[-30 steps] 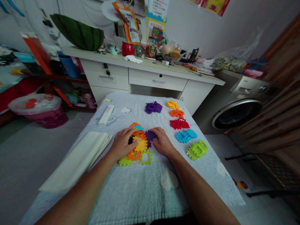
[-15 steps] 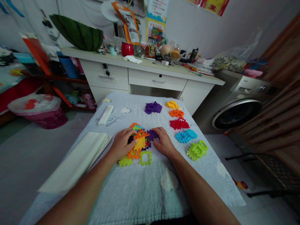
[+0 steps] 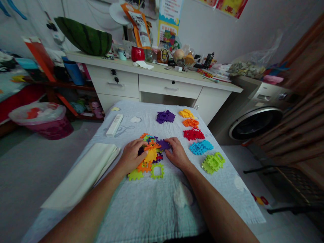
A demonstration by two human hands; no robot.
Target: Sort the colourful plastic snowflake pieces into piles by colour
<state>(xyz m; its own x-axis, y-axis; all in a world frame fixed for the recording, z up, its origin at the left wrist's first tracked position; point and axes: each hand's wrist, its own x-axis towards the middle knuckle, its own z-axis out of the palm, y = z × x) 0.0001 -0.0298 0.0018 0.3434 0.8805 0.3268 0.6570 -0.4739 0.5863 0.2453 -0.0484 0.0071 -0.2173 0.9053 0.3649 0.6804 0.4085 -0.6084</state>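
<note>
A mixed pile of coloured plastic puzzle pieces (image 3: 151,154) lies mid-table on a pale towel (image 3: 152,209). My left hand (image 3: 131,157) rests on the pile's left side with its fingers laid over the pieces and its thumb against a yellow piece (image 3: 151,156). My right hand (image 3: 178,155) is at the pile's right side, its fingertips pinched on a purple piece (image 3: 164,145). Two green pieces (image 3: 157,171) lie just in front of the pile.
Sorted heaps lie to the right: purple (image 3: 165,116), yellow (image 3: 186,113), orange (image 3: 190,122), red (image 3: 193,134), blue (image 3: 201,146), green (image 3: 213,162). A white remote (image 3: 114,125) and folded cloth (image 3: 86,172) lie on the left. Beyond are a cluttered desk (image 3: 167,84) and a washing machine (image 3: 255,125).
My right hand has drawn the purple piece a little up and away from the pile. The yellow and orange pieces under my left thumb have shifted and tilted.
</note>
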